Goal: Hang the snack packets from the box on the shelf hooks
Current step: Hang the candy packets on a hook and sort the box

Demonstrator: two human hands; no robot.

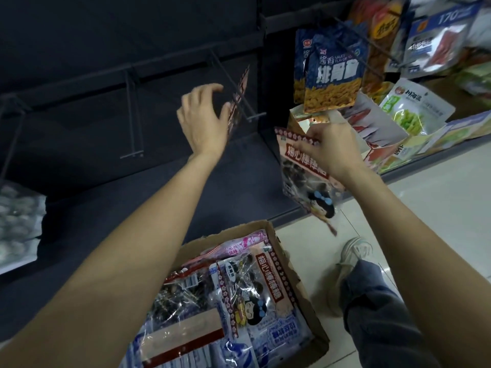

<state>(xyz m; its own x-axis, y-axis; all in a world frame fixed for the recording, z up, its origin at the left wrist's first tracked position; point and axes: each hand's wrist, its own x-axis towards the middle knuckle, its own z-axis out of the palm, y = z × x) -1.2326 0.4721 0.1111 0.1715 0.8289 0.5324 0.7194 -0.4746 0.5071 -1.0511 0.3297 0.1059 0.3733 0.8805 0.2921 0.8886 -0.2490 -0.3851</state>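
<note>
**Snack packets going onto dark shelf hooks**

A pale tiled floor [438,208] runs along the foot of a dark shelving unit [106,62]. Nearest, a cardboard box [300,282] sits on the floor, holding clear packets with red plum-blossom borders; the top one reads 福心棒棒糖 down its red band and shows a cartoon face with a blue bow. A white shoe [350,258] stands just beside the box.

Higher up, the right hand [329,152] pinches the top edge of a matching snack packet [305,181], which hangs with its long axis tilted, its bottom towards the floor and the label facing the camera.

Beyond it, the left hand [204,120] is spread wide, its fingers touching a packet already on a hook [236,88]; this hung packet [237,102] is seen edge-on. Two bare hooks stand to the left.

Farthest right, blue bags [332,70] hang, marked 酱香 SAUCE FLAVOR and 排骨; another bag shows "170".
</note>
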